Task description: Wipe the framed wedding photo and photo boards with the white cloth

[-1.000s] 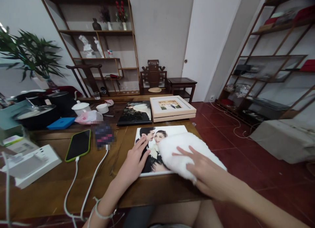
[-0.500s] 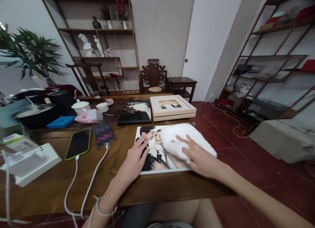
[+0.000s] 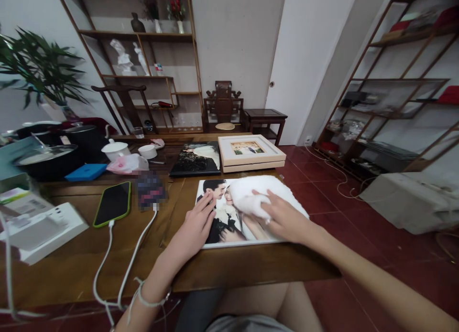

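Observation:
A large photo panel (image 3: 229, 222) of a couple lies flat near the table's front edge. My left hand (image 3: 197, 222) rests on its left side, fingers stretched flat over the picture, and a pale cord circles that wrist. Over the upper right part of the picture is a fluffy white cloth (image 3: 276, 186). My right hand (image 3: 283, 215) grips and presses this cloth against the surface, its fingers partly sunk in the folds. The cloth covers the right portion of the photo and hangs slightly past its edge.
Behind the panel sit a dark photo panel (image 3: 196, 158) and stacked pale picture frames (image 3: 253, 154). To the left are a phone (image 3: 113, 204) on a charging cable, a white power strip (image 3: 46, 231), a blue box (image 3: 86, 171) and a black pan (image 3: 48, 162).
My right hand and the white cloth have shifted slightly left across the photo. My left hand stays on the photo's left side. The whole view has moved a little.

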Motion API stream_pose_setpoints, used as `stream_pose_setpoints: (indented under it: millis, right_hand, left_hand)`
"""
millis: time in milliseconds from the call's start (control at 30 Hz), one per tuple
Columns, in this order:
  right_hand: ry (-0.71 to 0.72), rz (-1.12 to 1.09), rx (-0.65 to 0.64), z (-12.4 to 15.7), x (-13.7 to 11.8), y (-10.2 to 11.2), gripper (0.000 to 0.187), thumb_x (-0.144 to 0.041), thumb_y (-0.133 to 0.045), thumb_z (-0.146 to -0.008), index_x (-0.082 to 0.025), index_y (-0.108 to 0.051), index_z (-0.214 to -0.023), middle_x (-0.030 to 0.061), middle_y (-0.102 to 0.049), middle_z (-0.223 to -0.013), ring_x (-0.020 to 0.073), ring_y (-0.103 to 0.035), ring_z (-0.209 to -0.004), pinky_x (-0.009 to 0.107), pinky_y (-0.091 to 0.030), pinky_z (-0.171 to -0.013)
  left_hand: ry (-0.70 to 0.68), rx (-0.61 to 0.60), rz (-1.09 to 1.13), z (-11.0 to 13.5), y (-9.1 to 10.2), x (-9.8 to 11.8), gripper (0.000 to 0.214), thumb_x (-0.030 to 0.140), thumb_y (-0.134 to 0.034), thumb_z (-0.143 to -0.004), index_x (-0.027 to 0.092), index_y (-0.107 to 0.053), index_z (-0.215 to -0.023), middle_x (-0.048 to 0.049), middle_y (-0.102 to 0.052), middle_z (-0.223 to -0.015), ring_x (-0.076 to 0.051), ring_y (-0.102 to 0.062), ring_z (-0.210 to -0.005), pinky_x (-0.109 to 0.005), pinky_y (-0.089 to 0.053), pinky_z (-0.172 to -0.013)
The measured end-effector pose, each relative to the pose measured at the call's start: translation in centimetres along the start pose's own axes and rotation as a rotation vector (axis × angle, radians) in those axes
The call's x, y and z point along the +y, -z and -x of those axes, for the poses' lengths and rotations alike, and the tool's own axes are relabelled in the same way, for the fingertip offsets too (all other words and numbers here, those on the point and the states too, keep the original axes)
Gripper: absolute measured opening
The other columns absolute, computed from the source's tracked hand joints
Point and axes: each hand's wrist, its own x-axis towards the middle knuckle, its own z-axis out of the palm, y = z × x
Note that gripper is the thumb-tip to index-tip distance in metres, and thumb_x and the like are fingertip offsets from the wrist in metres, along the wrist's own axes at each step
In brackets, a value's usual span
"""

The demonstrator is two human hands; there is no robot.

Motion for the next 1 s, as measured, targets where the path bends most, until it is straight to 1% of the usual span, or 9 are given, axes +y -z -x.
stream_pose_setpoints:
  millis: [133,233,333,467,567,633,733,867,1000]
  right_hand:
    - [-0.031,0.030,0.062,-3.7,2.1,-0.2,0.028,-0.008,-0.040,-0.081,-0.013,-0.061,-0.098,0.0169,-0.057,-0.121,0.0274,-0.036,-0.128,0.048,-0.029,-0.102]
    - [-0.018,0.026,0.062,-4.4,2.5,-0.3,0.028,-0.008,-0.039,-0.083,-0.013,-0.061,-0.099,0.0165,-0.059,-0.119,0.0262,-0.036,-0.128,0.047,-0.025,-0.105]
    - [0.001,0.011,0.020,-2.9,1.2,-0.4,0.030,-0.007,-0.040,-0.079,-0.012,-0.060,-0.102,0.0174,-0.055,-0.125,0.0251,-0.031,-0.132,0.047,-0.021,-0.107]
    - [0.014,-0.010,-0.041,1.2,-2.9,-1.0,0.031,-0.006,-0.046,-0.070,-0.012,-0.062,-0.096,0.0162,-0.043,-0.138,0.0297,-0.019,-0.136,0.054,-0.014,-0.109]
    - [0.105,-0.057,-0.078,4.1,-5.9,-1.4,0.031,-0.009,-0.049,-0.063,-0.016,-0.064,-0.089,0.0111,-0.036,-0.143,0.0339,-0.012,-0.137,0.062,-0.007,-0.107]
    - [0.165,-0.079,-0.082,4.9,-6.7,-1.4,0.029,-0.011,-0.050,-0.062,-0.017,-0.065,-0.087,0.0093,-0.034,-0.145,0.0340,-0.011,-0.137,0.062,-0.006,-0.107]
    - [0.150,-0.075,-0.062,3.8,-5.7,-1.2,0.032,-0.008,-0.049,-0.062,-0.016,-0.064,-0.090,0.0105,-0.041,-0.141,0.0297,-0.017,-0.136,0.056,-0.011,-0.109]
    - [0.002,0.022,0.025,-0.4,-1.7,-1.0,0.026,-0.012,-0.047,-0.075,-0.011,-0.063,-0.096,0.0206,-0.046,-0.134,0.0286,-0.032,-0.131,0.050,-0.020,-0.107]
    - [-0.021,0.072,0.061,-4.6,1.7,-1.0,0.029,-0.012,-0.040,-0.081,-0.010,-0.060,-0.102,0.0196,-0.054,-0.125,0.0279,-0.038,-0.126,0.050,-0.023,-0.104]
  left_hand:
    - [0.006,0.027,0.011,0.0,-0.1,0.0,0.041,0.025,-0.031,-0.093,0.014,-0.046,-0.129,-0.0131,-0.035,-0.145,-0.022,-0.027,-0.136,-0.047,-0.031,-0.106]
    - [0.019,0.045,0.008,-0.1,-0.2,0.1,0.041,0.026,-0.032,-0.093,0.015,-0.046,-0.130,-0.0123,-0.036,-0.145,-0.021,-0.028,-0.136,-0.046,-0.032,-0.106]
    - [0.019,0.039,-0.009,-0.2,-0.2,0.0,0.042,0.025,-0.031,-0.093,0.012,-0.046,-0.130,-0.0135,-0.035,-0.145,-0.021,-0.028,-0.135,-0.044,-0.031,-0.107]
    - [0.007,0.038,-0.024,-0.3,-0.4,-0.2,0.043,0.025,-0.031,-0.093,0.008,-0.046,-0.129,-0.0157,-0.035,-0.144,-0.021,-0.028,-0.135,-0.043,-0.028,-0.109]
    - [-0.008,0.026,-0.029,-0.4,-0.4,-0.2,0.043,0.025,-0.030,-0.092,0.007,-0.048,-0.127,-0.0166,-0.035,-0.144,-0.022,-0.027,-0.136,-0.044,-0.028,-0.109]
    - [-0.021,0.019,-0.027,-0.4,-0.4,-0.3,0.042,0.025,-0.030,-0.092,0.009,-0.048,-0.127,-0.0162,-0.034,-0.145,-0.023,-0.026,-0.136,-0.045,-0.029,-0.108]
    - [-0.039,0.024,-0.017,-0.4,-0.5,-0.5,0.042,0.025,-0.029,-0.093,0.011,-0.047,-0.128,-0.0155,-0.033,-0.145,-0.022,-0.025,-0.136,-0.046,-0.028,-0.108]
    - [-0.039,0.020,-0.012,-0.3,-0.4,-0.4,0.040,0.025,-0.031,-0.093,0.013,-0.047,-0.128,-0.0148,-0.034,-0.145,-0.023,-0.025,-0.136,-0.048,-0.029,-0.107]
    - [-0.003,0.004,-0.009,-0.3,-0.1,0.0,0.041,0.024,-0.031,-0.093,0.011,-0.046,-0.128,-0.0153,-0.033,-0.145,-0.023,-0.024,-0.137,-0.047,-0.029,-0.107]
